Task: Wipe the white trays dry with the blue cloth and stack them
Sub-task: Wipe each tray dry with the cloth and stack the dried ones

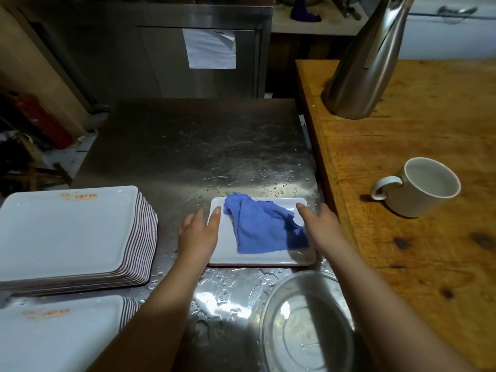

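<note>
A single white tray (pixel 268 260) lies on the wet steel counter in front of me. A crumpled blue cloth (pixel 260 226) lies on it. My left hand (pixel 198 232) rests at the tray's left edge, fingers straight, thumb on the tray's rim. At the tray's right edge my right hand (pixel 319 224) has straight fingers, the thumb touching the cloth's right corner. A tall stack of white trays (pixel 67 232) stands to the left. A second stack of trays (pixel 61 334) sits nearer, at the bottom left.
A steel bowl (pixel 306 323) stands at the front right of the wet counter (pixel 201 157). To the right is a wooden worktop (pixel 416 237) holding a white mug (pixel 421 187) and a steel jug (pixel 367 63). A steel cabinet (pixel 198 55) stands behind.
</note>
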